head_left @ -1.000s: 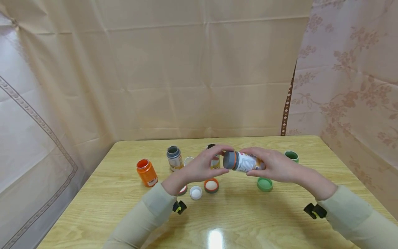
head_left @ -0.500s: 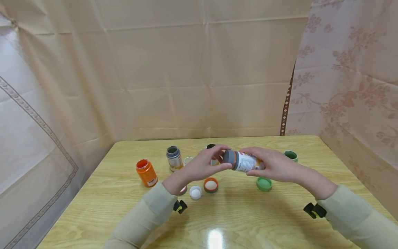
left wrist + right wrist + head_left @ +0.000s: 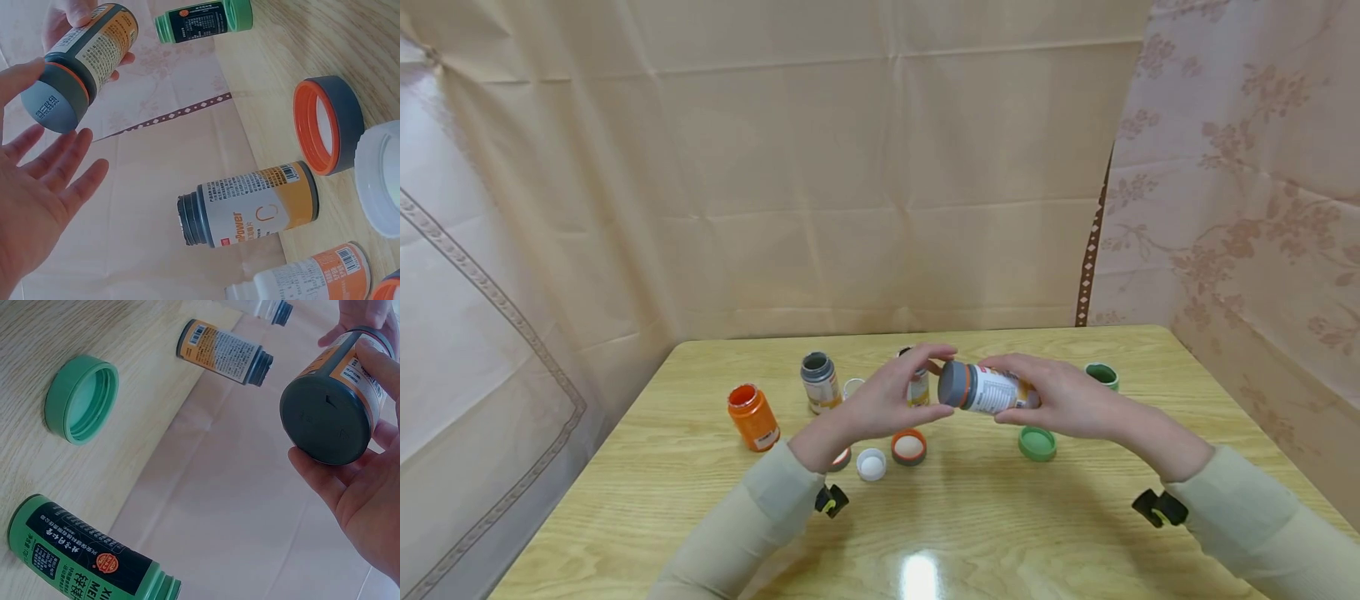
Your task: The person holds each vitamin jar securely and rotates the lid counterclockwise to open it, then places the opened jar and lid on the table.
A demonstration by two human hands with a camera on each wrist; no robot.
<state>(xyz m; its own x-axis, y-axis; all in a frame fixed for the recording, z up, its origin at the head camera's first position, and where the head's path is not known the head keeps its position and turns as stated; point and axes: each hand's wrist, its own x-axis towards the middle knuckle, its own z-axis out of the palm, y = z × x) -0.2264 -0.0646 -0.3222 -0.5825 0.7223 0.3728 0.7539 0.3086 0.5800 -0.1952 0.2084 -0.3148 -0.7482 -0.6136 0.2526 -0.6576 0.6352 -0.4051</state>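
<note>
My right hand (image 3: 1063,400) grips a pill bottle (image 3: 997,390) by its lower body and holds it tilted sideways above the table, base toward the palm. The bottle has a white and orange label and a dark grey cap (image 3: 56,100) with an orange ring, screwed on at the left end. Around that cap, my left hand (image 3: 891,396) has its thumb and fingers spread. In the left wrist view its fingertips (image 3: 81,139) are right at the cap's edge. The right wrist view shows the bottle's dark base (image 3: 325,419) with the right thumb along the label.
Uncapped bottles stand on the wooden table (image 3: 985,517): orange (image 3: 754,421), grey (image 3: 822,385) and green (image 3: 1102,377), another grey-necked one (image 3: 919,390) behind my left hand. Loose caps lie nearer: green (image 3: 1037,443), orange-rimmed (image 3: 909,447), white (image 3: 872,465). Another cap (image 3: 841,459) is partly hidden by my wrist.
My left thumb and fingers came in on the cap half a second ago and are now spread wider again. The right hand and the bottle have stayed in place.
</note>
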